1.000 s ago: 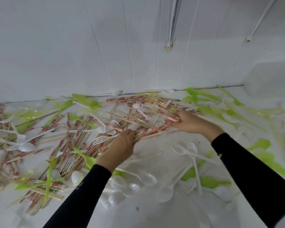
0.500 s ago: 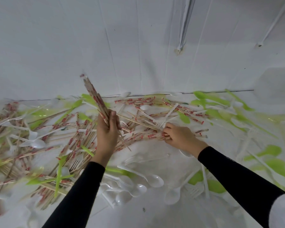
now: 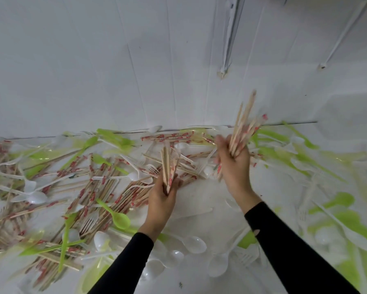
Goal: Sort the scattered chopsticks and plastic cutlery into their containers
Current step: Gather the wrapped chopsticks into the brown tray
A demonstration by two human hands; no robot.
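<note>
Apparently barely begun: gripping a chopstick bundle (image 3: pixel 168 164) in the left hand (image 3: pixel 161 200), a fanned bunch (image 3: pixel 245 124) in the right hand (image 3: pixel 234 164), over a table (image 3: pixel 199 200) strewn with loose chopsticks (image 3: pixel 97 183) and plastic cutlery (image 3: pixel 119 217); containers unseen.

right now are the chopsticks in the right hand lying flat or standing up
Standing up, slightly tilted: the right hand grips the chopstick bundle near its lower end, and its tips rise against the white wall.

White desk (image 3: pixel 201 185) met a white panelled wall (image 3: pixel 93 71) with faint vertical seams. Pale conduit (image 3: pixel 229 39) ran down the wall right of centre, ending above the desk. Thinner line (image 3: pixel 343 35) slanted further right, ending at a small fixing (image 3: pixel 322 66).
</note>
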